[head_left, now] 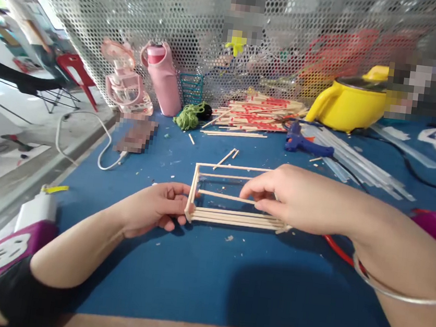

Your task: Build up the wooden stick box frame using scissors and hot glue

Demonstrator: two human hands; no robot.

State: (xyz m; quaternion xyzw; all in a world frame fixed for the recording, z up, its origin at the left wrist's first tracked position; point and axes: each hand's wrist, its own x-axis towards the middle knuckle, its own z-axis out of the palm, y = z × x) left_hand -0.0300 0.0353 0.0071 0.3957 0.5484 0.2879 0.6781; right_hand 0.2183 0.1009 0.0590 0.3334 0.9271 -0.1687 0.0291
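A small open box frame of thin wooden sticks rests on the blue tabletop, several sticks stacked along its near side. My left hand grips the frame's left corner post between thumb and fingers. Over the frame's right part, my right hand has thumb and fingertips closed on the right end of a single wooden stick. That stick lies across the inside of the frame, its left end close to my left fingertips. The right hand hides the frame's right upright. Short stick offcuts lie just behind.
A stick pile with red wrapping, green yarn and pink bottle stand along the perforated metal screen. A blue glue gun, clear glue sticks and yellow pot are at right. A white cable lies left.
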